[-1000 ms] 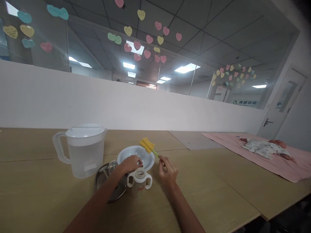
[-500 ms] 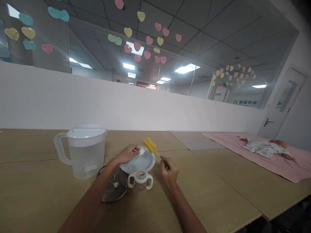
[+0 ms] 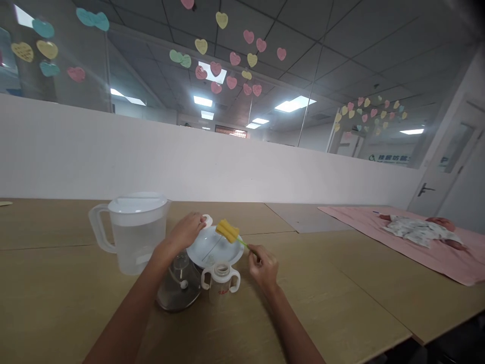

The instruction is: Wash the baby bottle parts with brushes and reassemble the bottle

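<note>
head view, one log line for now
left hand: holds small white round part; right hand: holds green-handled yellow sponge brush; clear two-handled bottle: upright, open

Working at a light-brown wooden table (image 3: 318, 303).
Pinching a small round white plastic piece (image 3: 207, 221) in left hand (image 3: 186, 231) at far rim of round white bowl (image 3: 233, 255). Gripping yellow sponge brush (image 3: 227, 231) by thin green handle (image 3: 244, 243) in right hand (image 3: 264, 267), above bowl. Noted close by: clear bottle with two white handles (image 3: 220, 291), round steel tray (image 3: 171, 299), tall translucent plastic pitcher with lid (image 3: 138, 232).
</note>
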`<state>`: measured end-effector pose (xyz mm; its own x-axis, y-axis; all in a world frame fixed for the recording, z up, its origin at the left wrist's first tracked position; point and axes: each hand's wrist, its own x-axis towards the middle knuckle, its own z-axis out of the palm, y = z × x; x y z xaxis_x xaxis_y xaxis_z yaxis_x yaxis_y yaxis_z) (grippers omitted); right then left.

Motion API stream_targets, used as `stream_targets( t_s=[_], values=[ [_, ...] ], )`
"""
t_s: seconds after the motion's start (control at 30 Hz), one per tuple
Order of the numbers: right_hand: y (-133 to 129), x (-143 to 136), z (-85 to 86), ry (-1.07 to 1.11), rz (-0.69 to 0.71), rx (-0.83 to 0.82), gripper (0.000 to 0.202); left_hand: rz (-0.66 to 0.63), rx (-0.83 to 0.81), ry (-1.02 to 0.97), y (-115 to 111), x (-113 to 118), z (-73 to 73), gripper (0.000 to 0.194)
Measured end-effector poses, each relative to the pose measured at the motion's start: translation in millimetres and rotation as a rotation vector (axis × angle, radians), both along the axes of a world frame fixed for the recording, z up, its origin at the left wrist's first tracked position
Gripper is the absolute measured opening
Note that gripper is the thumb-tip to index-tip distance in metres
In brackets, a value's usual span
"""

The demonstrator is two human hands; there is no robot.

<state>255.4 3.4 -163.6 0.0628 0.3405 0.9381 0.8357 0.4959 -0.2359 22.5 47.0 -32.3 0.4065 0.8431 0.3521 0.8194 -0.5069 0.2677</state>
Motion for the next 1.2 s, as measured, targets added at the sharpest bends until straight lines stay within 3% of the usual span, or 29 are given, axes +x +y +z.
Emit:
stream_targets(
  t_s=[0.13, 0.23, 0.4, 0.47, 0.63, 0.7, 0.8, 0.9, 1.03, 1.2],
  values=[
    [1, 4, 1.0, 0.039, -0.060, 0.027, 0.022, 0.085, -0.280, 0.184, -1, -22, 4.4, 0.009],
    [1, 5, 0.7, 0.016, -0.069, 0.034, 0.022, 0.133, -0.396, 0.210, 1, -32, 0.7, 0.020],
    [0, 4, 0.1, -0.035, -0.063, 0.046, 0.020, 0.253, -0.611, 0.255, -2, -25, -6.9, 0.009],
    [1, 4, -0.4, -0.032, -0.061, 0.047, 0.020, 0.284, -0.641, 0.270, -3, -21, -8.4, 0.016],
    [1, 4, -1.5, -0.031, -0.057, 0.023, 0.020, 0.290, -0.580, 0.292, -3, -23, -6.4, 0.016],
    [1, 4, -1.7, -0.028, -0.060, 0.014, 0.020, 0.247, -0.473, 0.277, -2, -22, -5.0, 0.013],
    [1, 5, -2.0, -0.024, -0.058, 0.006, 0.020, 0.159, -0.276, 0.230, 1, -10, -8.8, 0.026],
    [2, 5, -2.6, -0.027, -0.056, -0.005, 0.021, 0.066, -0.171, 0.192, 5, 14, -24.5, 0.026],
    [2, 5, -3.2, -0.028, -0.052, -0.023, 0.021, -0.058, -0.149, 0.162, 10, 41, -56.5, 0.022],
    [3, 5, -3.9, -0.034, -0.051, -0.034, 0.023, -0.169, -0.233, 0.124, 20, 41, -81.9, 0.022]
  ],
)
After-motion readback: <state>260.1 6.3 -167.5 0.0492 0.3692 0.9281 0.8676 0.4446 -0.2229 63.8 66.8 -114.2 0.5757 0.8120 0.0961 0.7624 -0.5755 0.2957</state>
